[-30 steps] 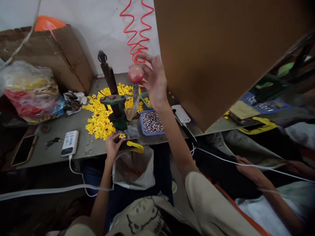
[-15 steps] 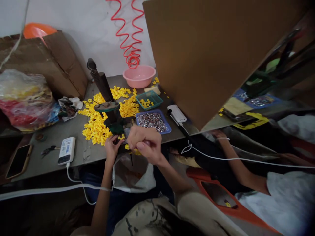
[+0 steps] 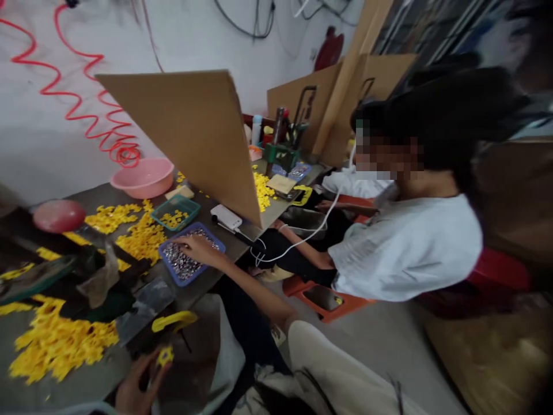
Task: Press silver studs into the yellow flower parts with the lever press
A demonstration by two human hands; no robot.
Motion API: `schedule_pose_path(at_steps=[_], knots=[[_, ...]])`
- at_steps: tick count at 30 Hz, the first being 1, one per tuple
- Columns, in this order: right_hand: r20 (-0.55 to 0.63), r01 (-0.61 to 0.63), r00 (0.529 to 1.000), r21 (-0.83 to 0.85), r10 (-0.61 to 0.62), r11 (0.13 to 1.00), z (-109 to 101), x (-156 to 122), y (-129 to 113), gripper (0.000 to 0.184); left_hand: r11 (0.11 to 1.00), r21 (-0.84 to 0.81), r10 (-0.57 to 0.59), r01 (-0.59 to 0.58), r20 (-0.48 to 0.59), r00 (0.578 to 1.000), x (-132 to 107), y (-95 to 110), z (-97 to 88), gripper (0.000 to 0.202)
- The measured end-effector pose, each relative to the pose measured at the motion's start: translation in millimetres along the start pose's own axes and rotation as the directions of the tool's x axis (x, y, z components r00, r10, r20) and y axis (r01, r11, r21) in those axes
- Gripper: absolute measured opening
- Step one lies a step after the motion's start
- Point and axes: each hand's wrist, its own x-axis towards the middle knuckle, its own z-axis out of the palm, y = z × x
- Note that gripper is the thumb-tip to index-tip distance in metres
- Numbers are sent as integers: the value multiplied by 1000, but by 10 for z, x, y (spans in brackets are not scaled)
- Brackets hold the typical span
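The right hand [image 3: 196, 248] lies palm down with its fingers spread, holding nothing, the tips resting among silver metal studs [image 3: 181, 262] heaped in a blue plastic tray [image 3: 203, 267]. At about seven o'clock from that tray, the left hand [image 3: 138, 383] has its fingers curled, pinching a small yellow flower-shaped piece [image 3: 164, 356]. At eleven o'clock, a green mesh basket [image 3: 192, 200] holds yellow pieces [image 3: 175, 219], with a pink plastic basin [image 3: 142, 190] beyond it. A co-worker [image 3: 410, 248] sits at three o'clock.
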Motion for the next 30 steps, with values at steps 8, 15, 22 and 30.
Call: schedule_pose_path(at_steps=[8, 15, 22, 30], knots=[[187, 43, 981, -451, 48, 891, 320, -66, 213, 36, 997, -72, -28, 34, 78, 997, -178, -165, 107, 34], [153, 82, 988, -478, -9, 874, 350, -27, 213, 29, 958, 285, 161, -42, -409, 898, 264, -4, -502, 48], [-188, 254, 943, -132, -276, 958, 54, 64, -185, 22, 960, 233, 210, -153, -241, 947, 406, -295, -411, 50], [-411, 398, 887, 448, -211, 800, -287, 389, -1025, 39, 958, 288, 101, -12, -298, 949, 286, -233, -552, 34]])
